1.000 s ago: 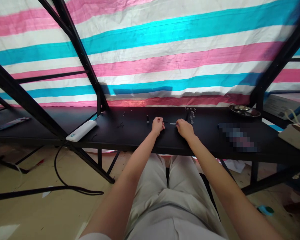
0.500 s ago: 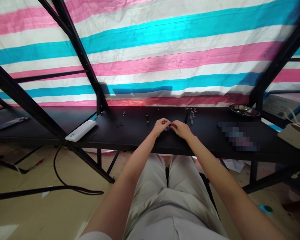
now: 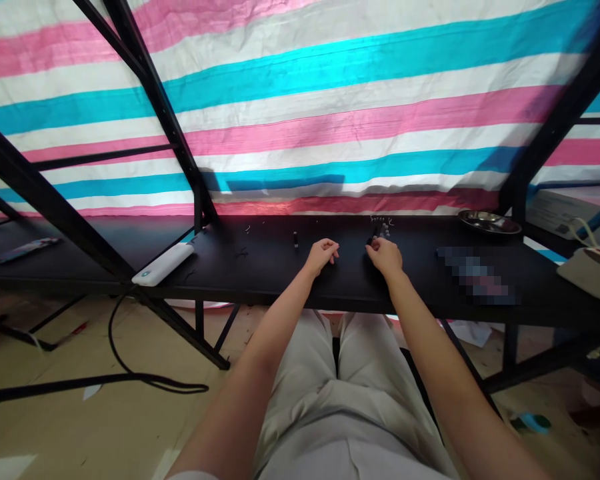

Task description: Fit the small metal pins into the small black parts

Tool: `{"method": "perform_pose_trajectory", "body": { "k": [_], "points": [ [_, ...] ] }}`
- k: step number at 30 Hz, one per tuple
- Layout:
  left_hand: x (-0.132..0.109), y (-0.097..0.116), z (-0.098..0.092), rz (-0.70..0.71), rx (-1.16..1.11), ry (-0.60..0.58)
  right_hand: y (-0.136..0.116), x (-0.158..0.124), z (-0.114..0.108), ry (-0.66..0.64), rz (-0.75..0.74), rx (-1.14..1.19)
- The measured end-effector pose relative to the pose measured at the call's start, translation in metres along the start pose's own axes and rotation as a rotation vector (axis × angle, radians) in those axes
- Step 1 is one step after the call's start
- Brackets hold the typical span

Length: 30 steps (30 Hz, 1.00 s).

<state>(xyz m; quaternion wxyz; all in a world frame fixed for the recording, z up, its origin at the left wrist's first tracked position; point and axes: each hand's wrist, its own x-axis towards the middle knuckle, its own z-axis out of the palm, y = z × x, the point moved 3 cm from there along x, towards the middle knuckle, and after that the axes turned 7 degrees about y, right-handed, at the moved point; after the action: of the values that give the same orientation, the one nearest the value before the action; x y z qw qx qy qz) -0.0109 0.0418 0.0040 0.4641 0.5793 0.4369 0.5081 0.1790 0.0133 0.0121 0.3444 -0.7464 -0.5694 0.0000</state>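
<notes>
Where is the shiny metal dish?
In the head view, the metal dish sits far to the right along the back edge of the black table, right of the person's right hand and behind the pixelated patch.

Left forearm (image 3: 273, 331) and right forearm (image 3: 433, 340) extended forward and inward, converging at frame centre. Left hand (image 3: 321, 257) lay palm down, fingers loosely curled. Right hand (image 3: 384, 257) was turned inward, fingertips drawn together; any grip too small to tell. Hands remained well apart, not touching.
</notes>
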Motion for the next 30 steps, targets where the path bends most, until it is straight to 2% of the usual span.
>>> {"method": "perform_pose_trajectory", "body": {
  "k": [4,14,21,25,30],
  "points": [
    [0.000,0.001,0.000,0.001,0.010,0.008,0.009,0.006,0.001,0.011,0.098,-0.034],
    [0.004,-0.006,-0.001,0.027,0.008,0.005,0.012,0.009,0.006,0.008,0.103,-0.074],
    [0.002,-0.003,-0.001,0.021,0.011,0.004,0.012,0.010,0.007,-0.023,0.117,-0.084],
    [0.002,-0.004,-0.001,0.020,0.012,0.005,0.016,0.007,0.001,-0.034,0.168,-0.073],
    [0.003,-0.005,-0.001,0.032,0.023,0.002,0.026,0.005,-0.010,0.031,0.261,-0.086]
  ]
}}
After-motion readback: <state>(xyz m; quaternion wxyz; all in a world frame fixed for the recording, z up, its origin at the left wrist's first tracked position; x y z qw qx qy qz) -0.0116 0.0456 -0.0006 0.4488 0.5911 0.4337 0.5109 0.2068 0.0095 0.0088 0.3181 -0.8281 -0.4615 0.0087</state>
